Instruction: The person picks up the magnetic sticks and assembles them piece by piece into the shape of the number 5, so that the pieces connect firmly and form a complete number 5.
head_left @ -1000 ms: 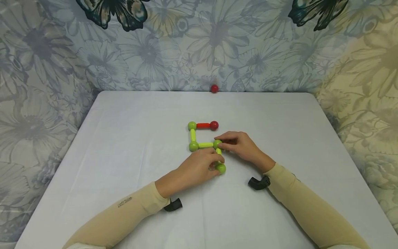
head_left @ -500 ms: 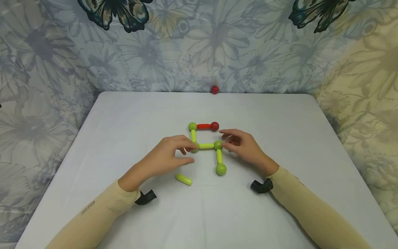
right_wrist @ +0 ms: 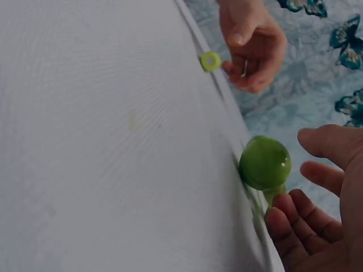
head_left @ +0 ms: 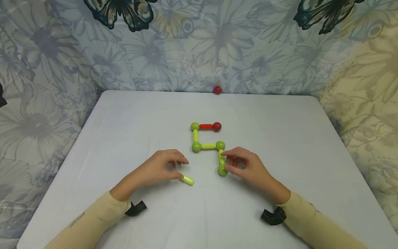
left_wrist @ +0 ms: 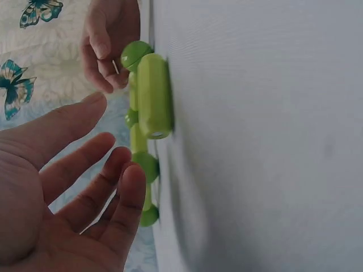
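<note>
left hand (head_left: 158,167) fingers relaxed beside loose green rod (head_left: 187,179), right hand (head_left: 248,167) fingers loose by green ball (head_left: 222,170)

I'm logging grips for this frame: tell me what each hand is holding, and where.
Neither holds anything. The left hand touches the loose green stick at its near end; the right hand touches the lowest green ball.

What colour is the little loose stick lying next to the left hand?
The loose short plastic stick is light yellow-green. It shows best in the left wrist view.

A small red ball (head_left: 217,90) sits at the white table's (head_left: 124,117) far edge.
</note>
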Demonstrator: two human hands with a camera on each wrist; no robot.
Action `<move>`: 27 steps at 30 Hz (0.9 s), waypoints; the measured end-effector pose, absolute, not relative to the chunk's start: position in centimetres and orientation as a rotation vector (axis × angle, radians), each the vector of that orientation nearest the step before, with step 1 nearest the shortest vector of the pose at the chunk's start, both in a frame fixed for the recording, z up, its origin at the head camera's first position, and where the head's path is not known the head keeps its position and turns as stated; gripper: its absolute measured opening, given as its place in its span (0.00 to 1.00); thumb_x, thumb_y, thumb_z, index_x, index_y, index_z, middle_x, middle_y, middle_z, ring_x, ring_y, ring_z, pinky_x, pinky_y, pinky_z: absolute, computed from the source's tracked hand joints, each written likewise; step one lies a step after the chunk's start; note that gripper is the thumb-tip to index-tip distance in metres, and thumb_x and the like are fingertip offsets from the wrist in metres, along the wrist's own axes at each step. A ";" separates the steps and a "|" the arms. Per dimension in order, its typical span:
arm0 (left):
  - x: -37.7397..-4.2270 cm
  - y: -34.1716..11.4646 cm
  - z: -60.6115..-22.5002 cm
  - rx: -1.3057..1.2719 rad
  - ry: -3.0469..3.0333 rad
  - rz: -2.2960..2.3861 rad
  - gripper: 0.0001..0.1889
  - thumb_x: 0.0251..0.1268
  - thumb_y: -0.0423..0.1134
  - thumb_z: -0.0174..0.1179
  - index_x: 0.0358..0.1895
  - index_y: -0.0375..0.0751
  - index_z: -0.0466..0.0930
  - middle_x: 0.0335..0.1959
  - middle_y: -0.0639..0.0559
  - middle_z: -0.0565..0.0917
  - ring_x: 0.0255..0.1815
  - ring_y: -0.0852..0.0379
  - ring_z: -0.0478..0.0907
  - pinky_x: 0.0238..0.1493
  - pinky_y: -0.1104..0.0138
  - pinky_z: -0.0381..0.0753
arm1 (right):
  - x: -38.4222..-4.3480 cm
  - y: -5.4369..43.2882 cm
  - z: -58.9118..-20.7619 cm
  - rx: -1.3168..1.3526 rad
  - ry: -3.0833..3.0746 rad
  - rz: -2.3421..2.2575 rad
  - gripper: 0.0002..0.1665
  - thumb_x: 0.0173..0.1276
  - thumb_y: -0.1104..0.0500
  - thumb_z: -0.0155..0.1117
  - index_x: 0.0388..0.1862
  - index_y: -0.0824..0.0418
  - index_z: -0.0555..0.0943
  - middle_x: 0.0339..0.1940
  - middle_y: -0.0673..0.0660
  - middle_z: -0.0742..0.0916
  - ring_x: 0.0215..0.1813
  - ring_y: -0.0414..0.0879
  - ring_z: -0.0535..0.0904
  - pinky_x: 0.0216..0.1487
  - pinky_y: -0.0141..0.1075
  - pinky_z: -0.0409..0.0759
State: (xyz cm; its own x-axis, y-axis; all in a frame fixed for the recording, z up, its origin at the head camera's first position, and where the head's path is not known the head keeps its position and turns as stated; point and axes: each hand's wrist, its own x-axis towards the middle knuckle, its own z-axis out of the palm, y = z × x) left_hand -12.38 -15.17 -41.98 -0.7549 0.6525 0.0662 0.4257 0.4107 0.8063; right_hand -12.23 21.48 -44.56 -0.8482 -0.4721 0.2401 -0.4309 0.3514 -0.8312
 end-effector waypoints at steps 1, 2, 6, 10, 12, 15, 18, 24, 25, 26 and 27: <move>-12.3 -15.1 -42.3 0.945 2.403 1.253 0.19 0.63 0.32 0.79 0.57 0.42 0.90 0.50 0.54 0.88 0.43 0.55 0.84 0.49 0.61 0.84 | -12.1 21.4 -44.7 -0.859 2.557 -1.526 0.24 0.67 0.68 0.81 0.61 0.58 0.89 0.45 0.51 0.87 0.41 0.46 0.82 0.44 0.33 0.84; -12.3 -15.1 -42.5 0.945 2.396 1.243 0.19 0.63 0.32 0.80 0.57 0.42 0.90 0.50 0.54 0.88 0.42 0.56 0.84 0.48 0.62 0.84 | -12.0 21.3 -44.9 -0.866 2.563 -1.513 0.24 0.66 0.67 0.82 0.61 0.56 0.89 0.45 0.50 0.87 0.41 0.46 0.82 0.43 0.34 0.84; -12.3 -14.9 -43.0 0.972 2.396 1.184 0.18 0.62 0.31 0.79 0.56 0.42 0.90 0.50 0.57 0.87 0.40 0.59 0.83 0.48 0.64 0.83 | -11.9 21.4 -45.5 -0.884 2.613 -1.445 0.24 0.64 0.64 0.85 0.58 0.53 0.90 0.44 0.45 0.87 0.42 0.45 0.82 0.43 0.35 0.83; -12.4 -14.8 -43.2 0.989 2.411 1.137 0.16 0.62 0.30 0.79 0.53 0.44 0.91 0.47 0.59 0.87 0.39 0.59 0.81 0.46 0.64 0.82 | -11.9 21.6 -45.9 -0.903 2.640 -1.396 0.23 0.63 0.63 0.85 0.56 0.51 0.91 0.43 0.43 0.86 0.42 0.43 0.81 0.42 0.35 0.82; -12.3 -14.7 -43.2 0.996 2.411 1.116 0.16 0.62 0.30 0.79 0.52 0.44 0.91 0.46 0.60 0.86 0.38 0.59 0.81 0.45 0.65 0.82 | -12.0 21.7 -46.0 -0.924 2.642 -1.377 0.22 0.63 0.63 0.85 0.56 0.50 0.91 0.43 0.42 0.86 0.42 0.43 0.81 0.42 0.35 0.81; -12.3 -14.5 -43.2 1.018 2.419 1.080 0.14 0.63 0.29 0.78 0.49 0.46 0.92 0.43 0.62 0.85 0.38 0.59 0.80 0.43 0.66 0.82 | -12.0 21.8 -46.2 -0.976 2.643 -1.349 0.22 0.64 0.62 0.85 0.55 0.47 0.91 0.44 0.41 0.86 0.42 0.42 0.80 0.41 0.36 0.80; -12.3 -14.2 -43.1 1.021 2.438 1.046 0.13 0.63 0.28 0.77 0.46 0.48 0.92 0.41 0.65 0.84 0.38 0.59 0.80 0.41 0.66 0.81 | -12.1 21.8 -46.3 -1.032 2.646 -1.330 0.21 0.65 0.62 0.84 0.55 0.46 0.92 0.44 0.41 0.86 0.42 0.42 0.80 0.40 0.36 0.79; -12.3 -13.9 -43.1 1.019 2.465 1.044 0.11 0.64 0.30 0.78 0.44 0.50 0.92 0.38 0.66 0.82 0.36 0.59 0.79 0.40 0.66 0.80 | -12.2 21.7 -46.3 -1.069 2.642 -1.328 0.20 0.65 0.62 0.84 0.53 0.45 0.92 0.45 0.41 0.85 0.41 0.42 0.80 0.40 0.35 0.79; -12.3 -13.8 -43.1 1.018 2.472 1.052 0.11 0.64 0.30 0.78 0.44 0.51 0.92 0.38 0.65 0.82 0.36 0.60 0.79 0.40 0.66 0.80 | -12.2 21.7 -46.2 -1.070 2.642 -1.326 0.20 0.65 0.62 0.84 0.53 0.45 0.92 0.45 0.41 0.86 0.41 0.42 0.80 0.40 0.35 0.79; -12.3 -13.7 -43.1 1.010 2.481 1.059 0.11 0.64 0.31 0.78 0.44 0.51 0.92 0.37 0.65 0.82 0.36 0.59 0.79 0.40 0.66 0.80 | -12.2 21.7 -46.2 -1.072 2.644 -1.322 0.21 0.65 0.62 0.85 0.53 0.44 0.92 0.45 0.41 0.86 0.41 0.42 0.80 0.40 0.35 0.79; -12.3 -13.6 -43.1 1.008 2.488 1.071 0.11 0.64 0.31 0.78 0.43 0.52 0.91 0.37 0.65 0.82 0.36 0.60 0.78 0.40 0.66 0.80 | -12.2 21.7 -46.2 -1.076 2.648 -1.316 0.21 0.64 0.62 0.85 0.53 0.44 0.92 0.45 0.41 0.86 0.41 0.42 0.80 0.40 0.35 0.79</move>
